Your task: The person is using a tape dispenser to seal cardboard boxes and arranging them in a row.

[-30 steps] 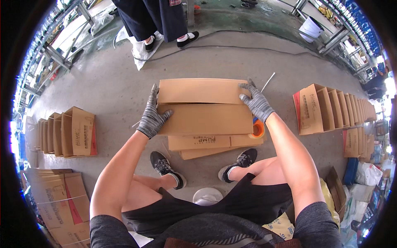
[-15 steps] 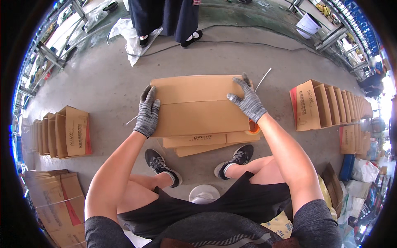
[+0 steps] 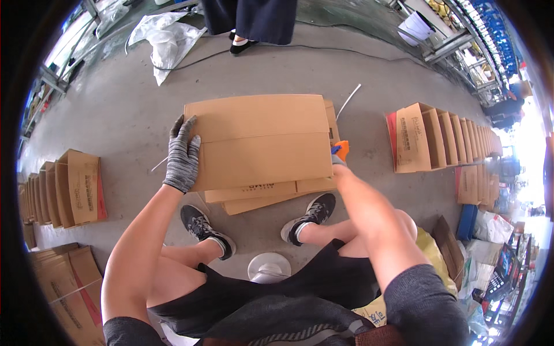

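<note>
A closed brown cardboard box [image 3: 262,155] stands before me, its two top flaps meeting along a middle seam. My left hand [image 3: 183,158], in a grey knit glove, grips the box's left side with fingers along the upper left edge. At the box's right side is my gloved right hand [image 3: 339,161], partly hidden by the box. It is closed on an orange and blue tool that looks like a tape dispenser [image 3: 343,149]; its lower part cannot be seen. Under the box lie flattened cardboard pieces [image 3: 254,202].
Rows of open boxes stand at left [image 3: 83,187] and right [image 3: 412,138]. Bundled flat cartons [image 3: 72,288] lie lower left. Another person's legs [image 3: 248,20], a clear plastic sheet [image 3: 167,43] and a dark cable [image 3: 317,47] are ahead. A white strap [image 3: 348,101] lies beyond the box.
My right hand has left the box's top right corner and taken hold of the orange tape dispenser beside it. My left hand stays on the box. The person ahead has shifted.
</note>
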### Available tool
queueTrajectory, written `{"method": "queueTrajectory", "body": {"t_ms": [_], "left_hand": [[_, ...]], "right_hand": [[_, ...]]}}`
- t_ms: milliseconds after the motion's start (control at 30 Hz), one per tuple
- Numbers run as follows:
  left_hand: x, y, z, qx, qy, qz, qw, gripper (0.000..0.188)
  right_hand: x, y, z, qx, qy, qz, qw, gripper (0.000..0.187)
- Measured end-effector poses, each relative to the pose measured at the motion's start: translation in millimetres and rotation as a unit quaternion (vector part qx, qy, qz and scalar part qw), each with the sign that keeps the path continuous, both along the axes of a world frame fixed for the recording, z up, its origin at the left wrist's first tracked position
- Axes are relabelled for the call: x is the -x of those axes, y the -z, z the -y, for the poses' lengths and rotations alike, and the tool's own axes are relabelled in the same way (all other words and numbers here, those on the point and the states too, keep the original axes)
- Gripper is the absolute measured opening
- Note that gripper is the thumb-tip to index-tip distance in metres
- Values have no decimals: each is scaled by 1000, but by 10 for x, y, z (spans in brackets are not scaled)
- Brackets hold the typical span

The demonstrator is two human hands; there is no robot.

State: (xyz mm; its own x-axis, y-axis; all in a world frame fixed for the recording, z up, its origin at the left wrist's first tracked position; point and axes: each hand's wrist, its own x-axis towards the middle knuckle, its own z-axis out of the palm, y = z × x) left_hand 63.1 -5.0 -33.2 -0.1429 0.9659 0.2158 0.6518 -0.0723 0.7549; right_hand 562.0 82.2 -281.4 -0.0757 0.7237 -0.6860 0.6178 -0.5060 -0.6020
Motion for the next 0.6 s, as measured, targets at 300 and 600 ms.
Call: {"method": "queueTrajectory", "body": {"t_ms": [300, 600], "left_hand": [[96, -23, 106, 22, -16, 27, 999, 44], [44, 5, 37, 15, -8, 48, 999, 44]], "right_hand": [[315, -851, -27, -296, 194, 126, 927, 27], [1082, -3728, -281, -339, 72, -329, 878, 41]]}}
